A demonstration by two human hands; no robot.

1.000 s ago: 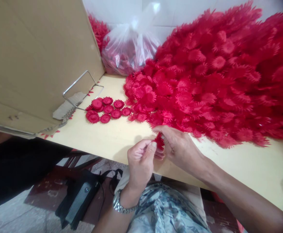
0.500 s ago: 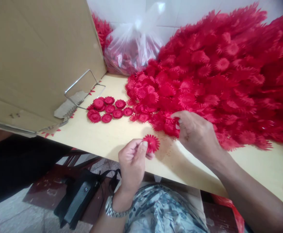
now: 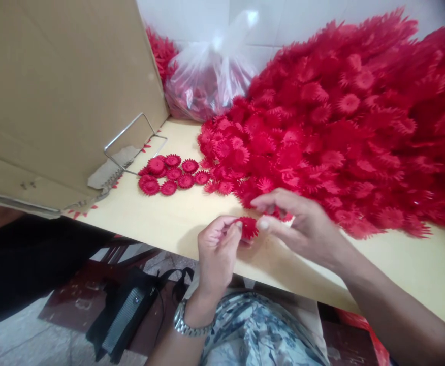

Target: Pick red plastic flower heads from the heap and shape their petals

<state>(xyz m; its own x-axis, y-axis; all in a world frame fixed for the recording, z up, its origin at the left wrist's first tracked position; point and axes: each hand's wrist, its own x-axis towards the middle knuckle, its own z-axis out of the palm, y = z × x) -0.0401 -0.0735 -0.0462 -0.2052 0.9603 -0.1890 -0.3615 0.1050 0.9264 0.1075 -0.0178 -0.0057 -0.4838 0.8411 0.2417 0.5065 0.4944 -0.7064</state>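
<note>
Between its thumb and fingers, my left hand pinches a red flower-shaped piece above the front of the table. My right hand is just right of that piece, thumb and index finger apart around its right side. Some red shows under the right fingers, but whether they hold a piece is unclear. Behind the hands, a large heap of red flower pieces spreads over the right of the table. A small group of red discs lies to the left.
A cardboard box stands at the left, with a bent metal wire frame beside it. Behind the pale table's red discs is a tied clear plastic bag. At the lower left, a person in black is partly visible.
My right hand has moved left and down from the heap toward the piece in my left hand, and its thumb and index finger have spread. My left hand has shifted slightly right, still pinching the piece.
</note>
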